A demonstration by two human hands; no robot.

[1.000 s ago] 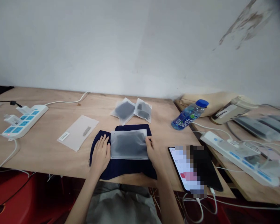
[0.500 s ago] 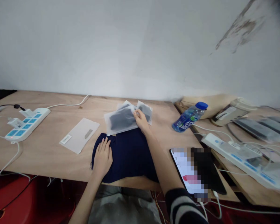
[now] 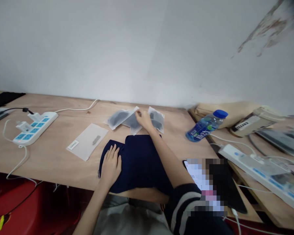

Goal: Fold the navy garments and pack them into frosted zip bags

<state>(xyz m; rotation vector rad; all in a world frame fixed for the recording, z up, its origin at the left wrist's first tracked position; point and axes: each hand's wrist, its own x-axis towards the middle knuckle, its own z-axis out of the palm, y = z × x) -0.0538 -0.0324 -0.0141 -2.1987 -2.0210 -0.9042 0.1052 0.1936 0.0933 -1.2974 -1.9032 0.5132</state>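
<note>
A folded piece of navy cloth (image 3: 144, 166) lies at the table's front edge. My left hand (image 3: 111, 164) rests flat on its left side, fingers stretched out. Beyond the cloth, my right hand (image 3: 144, 119) pinches the right edge of a frosted plastic bag (image 3: 121, 118) with something dark inside. Partly under that bag and my hand lies another frosted bag (image 3: 133, 125). A further frosted bag (image 3: 158, 120) with dark contents sits just right of my hand. To the left, an empty-looking frosted bag (image 3: 88, 141) with a white label lies flat.
A white power strip (image 3: 36, 130) with plugged-in chargers stands at left. At right are a blue-capped bottle (image 3: 205, 125), a phone with a lit screen (image 3: 196, 174), a dark tablet-like slab (image 3: 231, 186), a coffee cup (image 3: 254, 120) and a second power strip (image 3: 259, 173) with cables.
My right hand has moved the frosted bag away from the cloth, back and left onto the other bags. The cloth's far edge now shows. My left hand stays on the cloth. The view has shifted slightly.
</note>
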